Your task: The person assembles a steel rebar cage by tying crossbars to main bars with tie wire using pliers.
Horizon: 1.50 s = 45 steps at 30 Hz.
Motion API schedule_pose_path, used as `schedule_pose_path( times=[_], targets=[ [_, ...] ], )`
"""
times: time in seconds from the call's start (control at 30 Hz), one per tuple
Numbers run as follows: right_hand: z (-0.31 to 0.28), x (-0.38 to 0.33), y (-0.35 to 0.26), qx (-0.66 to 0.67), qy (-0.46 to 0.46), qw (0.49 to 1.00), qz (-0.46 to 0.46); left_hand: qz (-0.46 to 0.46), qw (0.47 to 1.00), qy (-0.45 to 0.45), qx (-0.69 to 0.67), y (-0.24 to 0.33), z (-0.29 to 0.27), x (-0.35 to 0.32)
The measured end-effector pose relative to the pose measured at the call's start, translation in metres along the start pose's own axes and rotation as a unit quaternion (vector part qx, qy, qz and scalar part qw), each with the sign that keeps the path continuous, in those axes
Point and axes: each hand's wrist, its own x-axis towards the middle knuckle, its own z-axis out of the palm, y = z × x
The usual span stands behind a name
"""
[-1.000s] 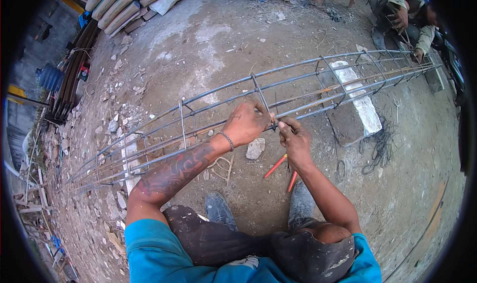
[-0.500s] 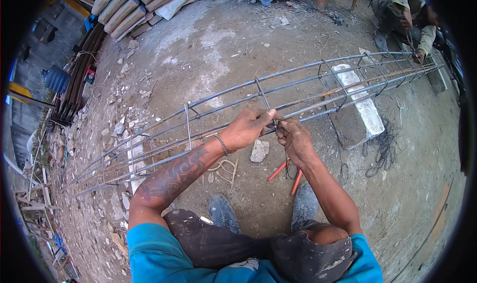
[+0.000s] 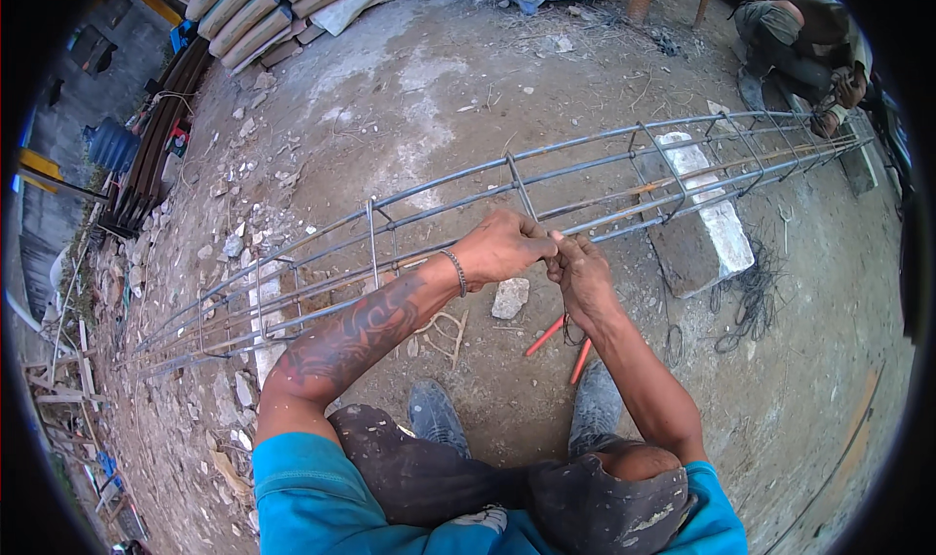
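the left hand [image 3: 505, 248] is curled shut over a bar of the rebar cage [image 3: 439, 214], knuckles up, just below one of the upright ties. the right hand [image 3: 580, 267] meets it fingertip to fingertip, also closed, pinching something thin at the same bar; what it pinches is too small to tell. a dark bracelet [image 3: 454, 272] sits on the left wrist, and the left forearm carries a tattoo.

the cage runs long across the ground from lower left to upper right, its bars bending with the lens, resting near its right part on a concrete block [image 3: 704, 231]. below the hands a red-handled tool [image 3: 561, 340] lies on the dirt beside a pale stone [image 3: 510, 297], between the cage and the person's two shoes [image 3: 434, 416].

right of the block a tangle of wire [image 3: 746, 297] lies on the ground. at the far right end of the cage another person [image 3: 804, 43] crouches with hands at the bars. sacks [image 3: 258, 9] are stacked at the top left, with rubble scattered along the left.
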Motion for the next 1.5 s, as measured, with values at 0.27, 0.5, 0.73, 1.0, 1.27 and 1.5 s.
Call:
schedule_pose_path(
  times=[0.27,0.5,0.73,1.0,1.27,1.5],
  targets=[
    [-0.006,-0.006,0.009,-0.108,-0.014,0.992,-0.070,0.062,0.995,-0.028,0.079,-0.005,-0.009,-0.006],
    [0.012,-0.004,-0.007,-0.160,0.015,0.987,-0.028,0.123,0.981,-0.006,0.149,-0.020,-0.005,-0.005],
    [0.013,-0.001,-0.001,-0.234,0.023,0.965,-0.118,0.217,0.915,0.224,0.254,-0.045,0.011,0.013],
    [0.010,-0.002,0.010,-0.234,0.049,0.965,-0.110,-0.126,0.978,-0.151,-0.067,-0.042,-0.020,0.036],
    [0.006,0.004,0.011,-0.148,0.065,0.982,-0.094,-0.130,0.963,-0.075,-0.223,-0.026,-0.015,0.029],
    [0.021,-0.007,0.003,-0.256,0.142,0.946,-0.141,-0.096,0.963,-0.136,-0.210,-0.041,-0.020,0.049]
  ],
)
